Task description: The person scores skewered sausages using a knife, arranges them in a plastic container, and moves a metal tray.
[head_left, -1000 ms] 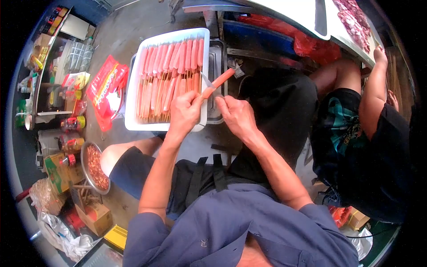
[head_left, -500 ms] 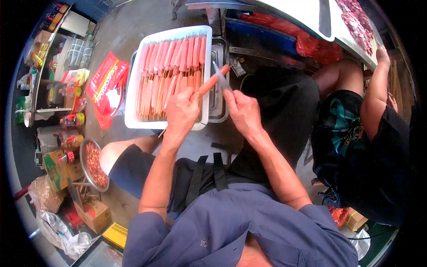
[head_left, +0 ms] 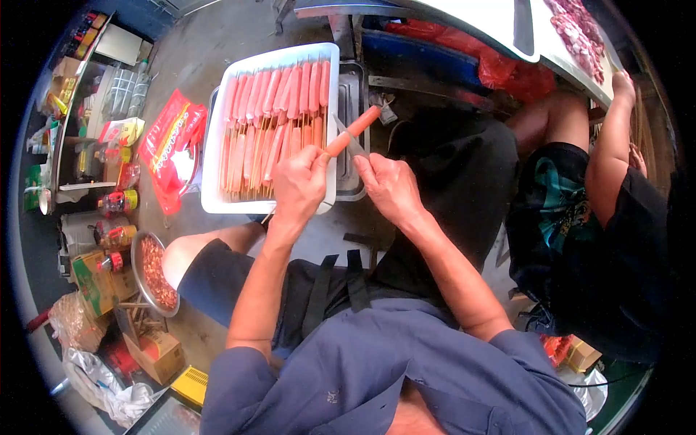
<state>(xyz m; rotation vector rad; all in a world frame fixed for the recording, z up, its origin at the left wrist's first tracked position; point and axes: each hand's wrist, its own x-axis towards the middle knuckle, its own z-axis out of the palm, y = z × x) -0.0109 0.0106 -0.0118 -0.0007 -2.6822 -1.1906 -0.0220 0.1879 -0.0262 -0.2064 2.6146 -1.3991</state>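
Observation:
My left hand (head_left: pixel 299 183) is closed around the lower end of a skewered sausage (head_left: pixel 367 119), which points up and to the right. A thin stick end shows below that fist. My right hand (head_left: pixel 393 190) grips a small knife (head_left: pixel 354 147), its handle mostly hidden in the fingers. The blade lies against the sausage, crossing it at a slant. Just beyond my left hand, a white tray (head_left: pixel 334 87) holds rows of pink sausages (head_left: pixel 276 93) on sticks.
A metal tray (head_left: pixel 355 190) sits under the white one. Left of it lie a red packet (head_left: pixel 171 148) and a bowl of meat pieces (head_left: pixel 157 274). Another person (head_left: pixel 554 210) sits at my right, beside a table (head_left: pixel 478 16) with raw meat (head_left: pixel 578 36).
The knife has moved down along the sausage toward my left hand and turned flatter across it. My right hand has shifted slightly down and left.

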